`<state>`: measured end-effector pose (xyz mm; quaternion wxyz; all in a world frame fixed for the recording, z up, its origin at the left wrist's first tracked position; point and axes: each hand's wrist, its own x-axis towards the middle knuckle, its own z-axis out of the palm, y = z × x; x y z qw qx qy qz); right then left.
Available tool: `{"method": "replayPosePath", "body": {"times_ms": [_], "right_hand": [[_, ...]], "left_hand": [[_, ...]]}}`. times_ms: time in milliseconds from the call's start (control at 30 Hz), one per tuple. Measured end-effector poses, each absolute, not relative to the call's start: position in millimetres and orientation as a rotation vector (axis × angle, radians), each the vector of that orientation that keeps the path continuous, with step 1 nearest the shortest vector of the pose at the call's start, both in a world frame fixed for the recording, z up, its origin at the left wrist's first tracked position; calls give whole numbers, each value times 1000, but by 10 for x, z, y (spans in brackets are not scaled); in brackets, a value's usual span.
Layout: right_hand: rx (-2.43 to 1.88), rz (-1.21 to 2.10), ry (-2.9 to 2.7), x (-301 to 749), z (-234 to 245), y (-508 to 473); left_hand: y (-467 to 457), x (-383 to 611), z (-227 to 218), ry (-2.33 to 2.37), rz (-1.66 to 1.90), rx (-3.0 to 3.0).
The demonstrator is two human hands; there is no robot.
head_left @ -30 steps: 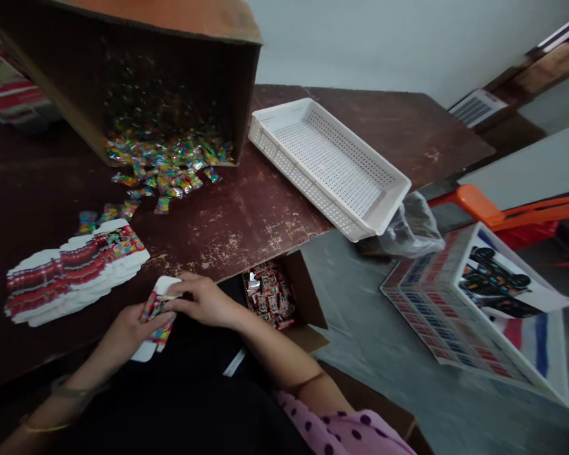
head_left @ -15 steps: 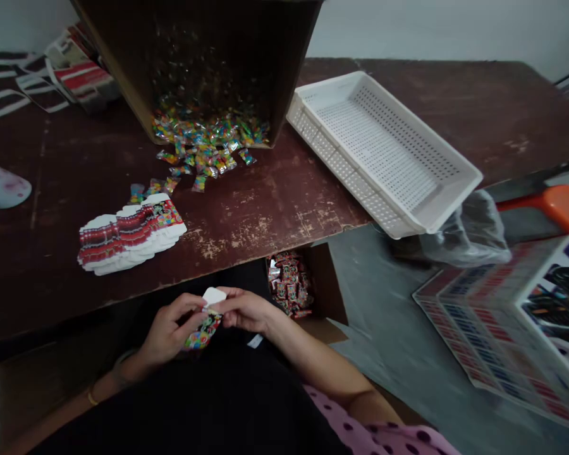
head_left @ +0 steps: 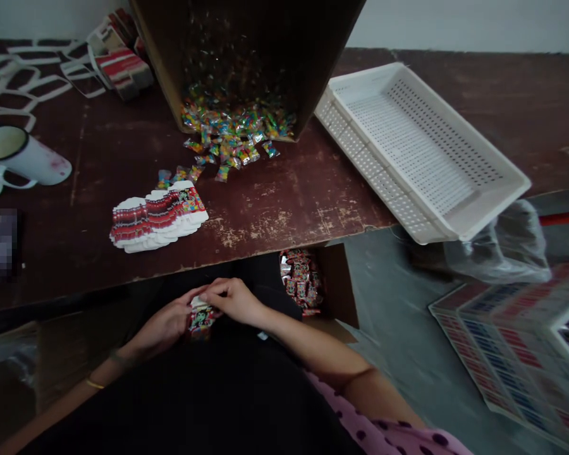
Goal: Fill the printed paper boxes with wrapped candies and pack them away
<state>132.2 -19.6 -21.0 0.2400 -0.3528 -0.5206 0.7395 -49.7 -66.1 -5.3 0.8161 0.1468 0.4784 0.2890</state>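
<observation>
Over my lap, just below the table edge, my left hand (head_left: 173, 322) is closed around a small printed cardboard box (head_left: 200, 322). From the other side my right hand (head_left: 232, 300) reaches across, its thumb and fingers pinched at the box's white top flap. Whatever is inside the box is hidden. On the table ahead lies a fanned stack of flat printed boxes (head_left: 159, 218), red with white flaps. Just behind the stack, wrapped candies (head_left: 222, 172) in clear, colourful packets spill from a large carton (head_left: 164, 76) lying on its side.
A white perforated basket (head_left: 379, 177) overhangs the table's right front edge. Below, an open carton (head_left: 339, 278) holds several filled printed boxes (head_left: 301, 284). An enamel mug (head_left: 38, 158) lies tipped at left, near cardboard bundles (head_left: 123, 66). A plastic bag (head_left: 507, 253) hangs at right.
The box's white flap stood up between my hands; now it shows less, with my right fingers over it. The view has turned left, bringing the mug fully in.
</observation>
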Motion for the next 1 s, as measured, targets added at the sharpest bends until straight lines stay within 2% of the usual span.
{"method": "replayPosePath", "body": {"times_ms": [133, 333, 600, 733, 900, 1000], "right_hand": [[-859, 2461, -1204, 1331, -311, -28], [-1009, 2502, -1255, 1301, -403, 27], [-1076, 1932, -1524, 1265, -428, -98], [-832, 1717, -1832, 1389, -368, -91], [-529, 1273, -2350, 1512, -184, -127], [-266, 1182, -2540, 1481, -137, 162]], "left_hand": [[-714, -573, -121, 1059, 545, 378], [-698, -578, -119, 1085, 514, 472], [-666, -586, -133, 988, 477, 504], [-692, -631, -171, 983, 499, 462], [-735, -618, -215, 971, 487, 427], [-691, -620, -181, 1083, 491, 532]]}}
